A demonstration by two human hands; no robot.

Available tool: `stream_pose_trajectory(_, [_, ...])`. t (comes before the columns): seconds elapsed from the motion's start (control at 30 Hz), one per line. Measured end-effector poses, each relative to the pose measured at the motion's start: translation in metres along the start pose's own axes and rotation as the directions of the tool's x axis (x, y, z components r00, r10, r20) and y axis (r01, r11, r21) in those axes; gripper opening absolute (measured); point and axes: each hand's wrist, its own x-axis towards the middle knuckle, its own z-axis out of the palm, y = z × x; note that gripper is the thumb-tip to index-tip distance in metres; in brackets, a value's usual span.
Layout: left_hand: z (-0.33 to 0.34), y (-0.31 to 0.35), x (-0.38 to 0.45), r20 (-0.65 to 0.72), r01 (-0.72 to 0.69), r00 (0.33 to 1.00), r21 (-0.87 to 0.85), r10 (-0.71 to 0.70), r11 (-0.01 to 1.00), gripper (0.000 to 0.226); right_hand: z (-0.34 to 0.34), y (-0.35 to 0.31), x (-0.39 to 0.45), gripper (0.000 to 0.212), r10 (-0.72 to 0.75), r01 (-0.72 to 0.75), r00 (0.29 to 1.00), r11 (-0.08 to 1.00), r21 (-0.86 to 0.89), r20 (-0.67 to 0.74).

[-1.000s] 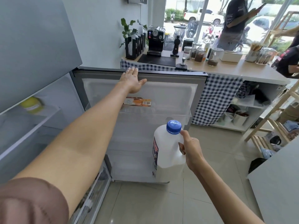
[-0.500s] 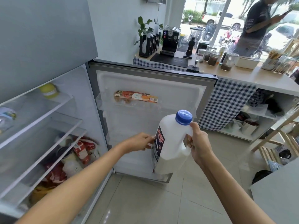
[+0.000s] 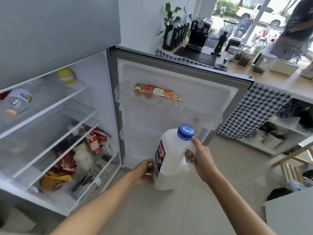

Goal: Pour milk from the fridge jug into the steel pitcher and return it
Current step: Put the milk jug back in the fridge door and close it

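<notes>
A white plastic milk jug (image 3: pixel 171 160) with a blue cap and a dark label hangs upright in front of the open fridge door (image 3: pixel 177 107). My right hand (image 3: pixel 199 160) grips its handle from the right, thumb up near the cap. My left hand (image 3: pixel 144 172) holds the jug's lower left side by the label. The jug is level with the door's lower racks, just outside them. No steel pitcher is in view.
Fridge shelves (image 3: pixel 50 133) at the left hold cartons, bottles and bags. A flat packet (image 3: pixel 157 92) lies in the door's top rack. Behind the door stands a counter (image 3: pixel 271 78) with a coffee machine (image 3: pixel 198 34), jars and checked cloth. A person (image 3: pixel 294 28) stands beyond it.
My left hand left the top of the fridge door, came down and took the jug's side. The jug moved slightly left and toward the door racks. My view swung left toward the shelves.
</notes>
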Motion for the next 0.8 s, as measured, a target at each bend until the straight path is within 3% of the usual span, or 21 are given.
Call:
stream_pose_trajectory(0.13, [-0.023,0.005,0.006,-0.07,0.015,0.997,-0.037,-0.017,0.999,0.023,-0.003,0.015,0.017,0.056,0.029,0.002,0.973,0.991,-0.13,0.229])
stream_pose_trajectory(0.23, [-0.04,0.007,0.012,-0.143,0.026,0.989,-0.082,-0.037,0.996,0.024,0.004,0.03,0.03,0.049,0.115,-0.084,0.936,0.991,-0.105,0.334])
stream_pose_trajectory(0.37, [-0.065,-0.005,0.032,-0.231,0.055,0.97,-0.085,-0.074,0.995,0.024,0.019,0.061,0.048,0.032,0.181,-0.18,0.905,0.983,-0.038,0.386])
stream_pose_trajectory(0.67, [-0.118,-0.048,0.12,-0.385,0.127,0.912,-0.066,-0.142,0.99,0.036,0.048,0.168,0.094,0.023,0.302,-0.326,0.861,0.945,-0.013,0.41])
stream_pose_trajectory(0.8, [-0.15,-0.065,0.177,-0.396,0.164,0.905,-0.014,-0.156,0.986,0.029,0.063,0.221,0.117,0.047,0.319,-0.324,0.832,0.943,-0.069,0.454])
